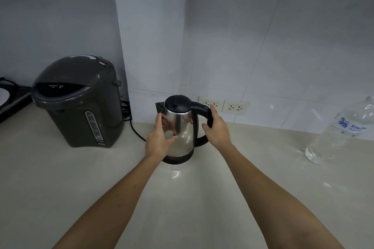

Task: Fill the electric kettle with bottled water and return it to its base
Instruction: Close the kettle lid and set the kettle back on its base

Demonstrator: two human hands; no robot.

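**Mia:** Where is the kettle (180, 127)?

**Ben:** It stands upright on its black base (175, 160), on the pale surface (182, 198), close to the white tiled wall (263, 46). It is shiny and silver. Its black lid (177, 103) is shut. Its spout points left.

**Mia:** What are the hands doing?

**Ben:** The right hand (217, 129) is at the black handle (206, 115). Its grip is curled round the handle, with the fingers (214, 111) on the far side and the thumb on the near side. The left hand (159, 139) is open. Its fingers are spread, and it sits flat by the left side of the silver body. I cannot tell if it really touches the metal. You can see the hand mirrored in the shine.

**Mia:** Where is the water?

**Ben:** A clear water bottle (340, 133) with a blue label stands at the right edge, well apart from the kettle. Its top is cut off by the edge of the view, so I cannot tell if the cap is on.

**Mia:** What else is there?

**Ben:** A big dark grey water boiler (79, 101) stands to the left of the kettle. A black cord (135, 129) runs along the surface between them. Two white wall sockets (223, 105) sit just behind the kettle's handle. Something black lies at the far left edge, but I cannot tell what it is.
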